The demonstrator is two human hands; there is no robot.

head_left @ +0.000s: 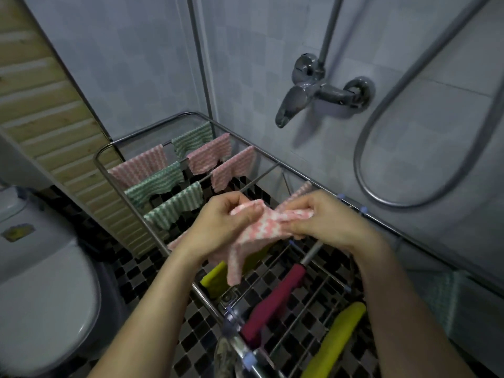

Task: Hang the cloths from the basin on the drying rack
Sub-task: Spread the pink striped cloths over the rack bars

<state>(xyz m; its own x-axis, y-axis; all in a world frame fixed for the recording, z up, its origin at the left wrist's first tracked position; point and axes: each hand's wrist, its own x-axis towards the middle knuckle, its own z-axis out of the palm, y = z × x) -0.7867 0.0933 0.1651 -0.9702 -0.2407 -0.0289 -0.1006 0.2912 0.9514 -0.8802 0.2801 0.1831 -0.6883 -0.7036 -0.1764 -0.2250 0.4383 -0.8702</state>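
Both hands are up over the drying rack (210, 300). My left hand (223, 222) pinches one edge of the pink-and-white cloth (261, 230) and my right hand (324, 216) pinches the other, fingers curled. A loose end hangs toward the rods. At the far end, pink cloths (210, 154) and green cloths (155, 184) are draped over the rods. Nearer me, a maroon cloth (275, 298) and a yellow cloth (335, 339) hang on the rack.

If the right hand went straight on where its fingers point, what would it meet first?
Probably the left hand, gripping the same pink-and-white zigzag cloth: the right hand points leftward at it, though depth is unclear.
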